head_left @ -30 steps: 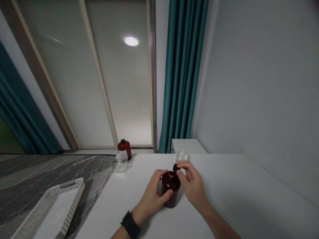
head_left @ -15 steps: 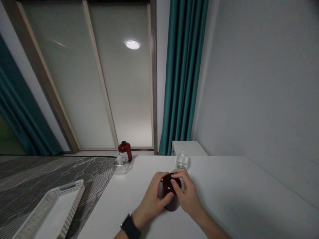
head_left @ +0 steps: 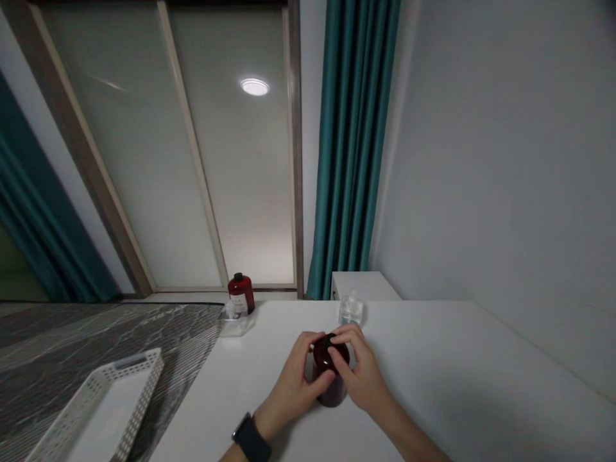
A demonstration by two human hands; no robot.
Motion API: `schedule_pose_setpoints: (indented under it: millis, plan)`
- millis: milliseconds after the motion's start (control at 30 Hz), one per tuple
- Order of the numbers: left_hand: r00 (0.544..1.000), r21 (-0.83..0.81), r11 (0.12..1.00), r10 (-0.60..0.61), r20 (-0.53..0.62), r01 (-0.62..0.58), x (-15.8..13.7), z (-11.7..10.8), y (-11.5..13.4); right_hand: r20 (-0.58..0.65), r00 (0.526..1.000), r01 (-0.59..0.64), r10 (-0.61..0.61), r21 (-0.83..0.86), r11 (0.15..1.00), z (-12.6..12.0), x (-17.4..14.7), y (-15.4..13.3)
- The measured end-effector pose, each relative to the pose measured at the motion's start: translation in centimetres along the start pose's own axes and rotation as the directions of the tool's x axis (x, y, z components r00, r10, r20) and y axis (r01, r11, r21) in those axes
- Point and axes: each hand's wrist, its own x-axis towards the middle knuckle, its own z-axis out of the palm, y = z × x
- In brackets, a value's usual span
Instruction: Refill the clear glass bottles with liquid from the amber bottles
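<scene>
I note a dark red bottle (head_left: 331, 378) on the white table (head_left: 457, 385), its cap hidden under fingers. Left of the table lies a grey surface (head_left: 96, 333) with pale marbled streaks, bearing a white perforated basket (head_left: 96, 410). At the table's far left corner stands a second red bottle (head_left: 241, 292) with black cap and white label. Behind the table hangs a teal curtain (head_left: 353, 147). Black watch (head_left: 251, 437) on the left wrist.
</scene>
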Motion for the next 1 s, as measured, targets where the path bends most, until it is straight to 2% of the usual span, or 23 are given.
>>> schedule_pose_setpoints:
  millis: [233,400,533,700,833,1000]
  plan:
    - [1.0,-0.004,1.0,-0.004,0.006,0.004,0.06,0.03,0.16,0.081,0.995,-0.062,0.056,0.074,0.995,-0.18,0.04,-0.03]
    - [1.0,0.011,1.0,-0.003,-0.005,0.003,-0.07,0.02,0.05,0.058,0.997,-0.046,0.044,0.023,0.999,-0.35,0.0,-0.06]
    - [1.0,0.011,1.0,-0.003,-0.006,0.003,-0.04,-0.04,0.12,0.088,0.994,-0.069,0.063,0.068,0.995,-0.28,-0.16,0.02]
    - [1.0,0.013,1.0,-0.003,-0.015,0.003,-0.11,0.02,0.1,0.075,0.996,-0.057,0.056,0.01,0.998,-0.31,-0.18,0.05]
    - [1.0,0.005,1.0,-0.001,-0.006,0.001,-0.19,0.09,0.1,0.09,0.994,-0.066,0.061,0.057,0.996,-0.35,-0.14,-0.08]
    - [1.0,0.018,1.0,-0.008,-0.02,0.009,-0.13,0.07,0.23,0.056,0.996,-0.064,0.063,0.022,0.998,-0.32,-0.14,-0.19]
